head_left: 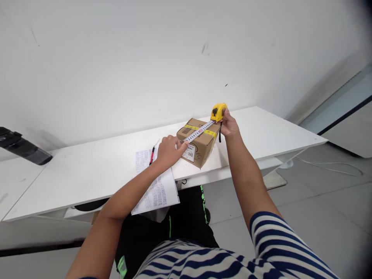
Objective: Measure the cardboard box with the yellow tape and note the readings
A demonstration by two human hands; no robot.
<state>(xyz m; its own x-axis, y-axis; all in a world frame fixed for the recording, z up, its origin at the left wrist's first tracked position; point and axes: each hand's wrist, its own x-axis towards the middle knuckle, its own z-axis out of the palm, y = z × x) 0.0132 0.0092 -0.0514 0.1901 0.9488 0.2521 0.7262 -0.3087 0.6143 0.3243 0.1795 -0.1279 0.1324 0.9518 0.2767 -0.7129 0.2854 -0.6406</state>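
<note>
A small brown cardboard box (207, 149) with yellow tape and a white label sits on the white desk. Diagonally across its top runs the white blade of a yellow tape measure (217, 111). My right hand (229, 123) is closed around the tape measure's case at the box's far right corner. At the near left corner, my left hand (171, 150) pinches the blade's free end between thumb and fingers. A black strap hangs from the case by my right wrist.
Left of the box, a handwritten notebook (158, 193) overhangs the front edge of the desk (95, 166), with a red and black pen (152, 155) on it. A dark bottle (24, 146) is at the far left. A wall stands behind.
</note>
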